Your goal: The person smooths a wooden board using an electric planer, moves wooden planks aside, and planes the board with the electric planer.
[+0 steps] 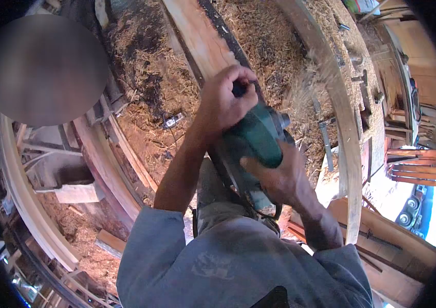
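A green electric hand planer sits on top of a long wooden plank that runs away from my body. My left hand is closed around the dark front knob of the planer. Around its rear handle wraps my right hand, with part of the fingers hidden by the green housing. Pale shavings blur through the air to the right of the tool. Ahead of the planer the plank's upper face is light, and its right edge is dark and rough.
Wood shavings cover the ground on both sides. Long boards stand at the left, and another long board runs along the right. Beyond it lie a hammer and other hand tools on a shavings-covered surface. A round blurred patch hides the upper left.
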Available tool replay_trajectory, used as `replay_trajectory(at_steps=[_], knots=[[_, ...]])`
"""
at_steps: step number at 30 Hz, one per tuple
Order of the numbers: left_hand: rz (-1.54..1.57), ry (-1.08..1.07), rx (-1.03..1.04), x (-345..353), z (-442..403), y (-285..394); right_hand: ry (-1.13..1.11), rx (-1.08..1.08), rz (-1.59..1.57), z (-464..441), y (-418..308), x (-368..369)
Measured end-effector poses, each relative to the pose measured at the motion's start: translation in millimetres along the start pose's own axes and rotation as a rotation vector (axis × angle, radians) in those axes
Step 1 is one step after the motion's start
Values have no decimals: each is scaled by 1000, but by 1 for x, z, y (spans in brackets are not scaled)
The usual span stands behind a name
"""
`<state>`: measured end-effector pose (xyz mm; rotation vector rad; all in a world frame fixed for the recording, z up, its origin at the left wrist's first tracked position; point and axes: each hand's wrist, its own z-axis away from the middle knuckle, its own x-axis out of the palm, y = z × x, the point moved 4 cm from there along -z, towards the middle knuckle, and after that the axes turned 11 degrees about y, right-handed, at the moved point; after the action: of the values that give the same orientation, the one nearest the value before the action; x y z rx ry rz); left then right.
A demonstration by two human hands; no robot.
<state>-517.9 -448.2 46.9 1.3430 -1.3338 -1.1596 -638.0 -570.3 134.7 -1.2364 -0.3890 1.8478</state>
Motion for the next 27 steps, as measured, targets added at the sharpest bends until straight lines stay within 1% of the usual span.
replay_trajectory(at_steps=[1, 3, 5, 6, 7, 8, 9, 10, 12, 13, 14, 15, 16, 17, 18, 19, 20, 21, 22, 23, 24, 25, 26, 27], knots=[[7, -8, 1, -4, -16, -5, 9, 6, 0, -12, -8, 1], [-17, -1, 75, -13, -48, -10, 24, -85, -53, -39, -26, 3], [-37, 72, 222, -27, -84, -11, 51, -151, 39, -75, -43, 5], [-132, 44, 201, -35, -105, -16, 83, -306, 8, -93, -60, 7], [-174, 68, 260, -45, -127, -24, 117, -461, -17, -112, -76, 9], [-213, 95, 321, -52, -151, -31, 166, -677, 146, -136, -90, 13], [-208, 158, 517, -60, -175, -20, 184, -767, 243, -160, -104, 19], [-305, 151, 560, -74, -202, -26, 209, -858, 337, -183, -119, 24], [-12, -17, 156, -95, -265, -54, 246, -1010, 452, -235, -158, 39], [-130, -45, 238, -105, -276, -44, 281, -1193, 552, -263, -175, 47], [-249, -73, 326, -113, -286, -33, 279, -1295, 519, -290, -184, 57], [-249, -91, 342, -119, -299, -44, 279, -1400, 489, -300, -185, 60], [-122, -111, 295, -123, -314, -70, 302, -1393, 488, -282, -184, 50], [6, -129, 244, -121, -318, -88, 211, -1086, 351, -260, -178, 40], [-128, -70, 314, -117, -309, -88, 164, -932, 284, -235, -169, 33], [-122, -81, 320, -106, -283, -75, 133, -777, 215, -207, -159, 25], [-66, -20, 200, -91, -239, -60, 100, -628, 207, -178, -142, 19], [-15, 39, 85, -75, -198, -42, 43, -652, 317, -162, -124, 15], [-93, 88, 88, -63, -168, -38, -15, -682, 423, -146, -106, 12], [-173, 136, 99, -51, -138, -35, -24, -704, 412, -131, -73, 14], [-186, 129, 90, -35, -99, -21, -33, -726, 401, -116, -41, 15], [-197, 123, 81, -20, -56, -6, 6, -589, 258, -79, -14, 7], [-199, 112, 167, -7, -17, 5, 57, -461, 101, -40, 12, -2], [-196, 100, 259, 6, 21, 13, 92, -350, 53, 0, 32, -11]])
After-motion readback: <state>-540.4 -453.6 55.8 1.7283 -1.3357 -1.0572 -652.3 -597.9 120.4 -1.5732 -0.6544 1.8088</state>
